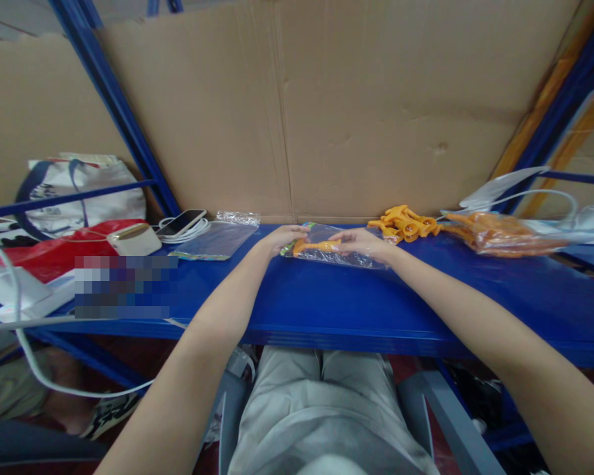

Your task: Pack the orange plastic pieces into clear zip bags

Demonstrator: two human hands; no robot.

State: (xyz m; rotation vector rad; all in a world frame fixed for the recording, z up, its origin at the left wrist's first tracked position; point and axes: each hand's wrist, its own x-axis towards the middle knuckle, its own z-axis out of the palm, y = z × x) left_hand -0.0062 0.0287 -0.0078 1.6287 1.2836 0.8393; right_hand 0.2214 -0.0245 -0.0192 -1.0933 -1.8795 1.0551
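Observation:
A clear plastic bag [321, 232] with a green printed edge lies on the blue shelf in front of me. My left hand [283, 239] is closed on the printed edge at the bag's left end. An orange plastic piece [317, 246] lies lengthwise at the bag, between my hands. My right hand [363, 244] has its fingers closed around the right end of this piece. Whether the piece is inside the bag or on top of it, I cannot tell. Just right of that hand sits a pile of similar orange plastic pieces [406, 224].
A flat clear bag [222, 239] lies left of my hands, beside a phone [185, 224] on a coiled white cable. A filled bag of orange pieces [505, 234] lies at the right. Cardboard [327, 112] walls the back. A white cable [27, 356] loops at the left.

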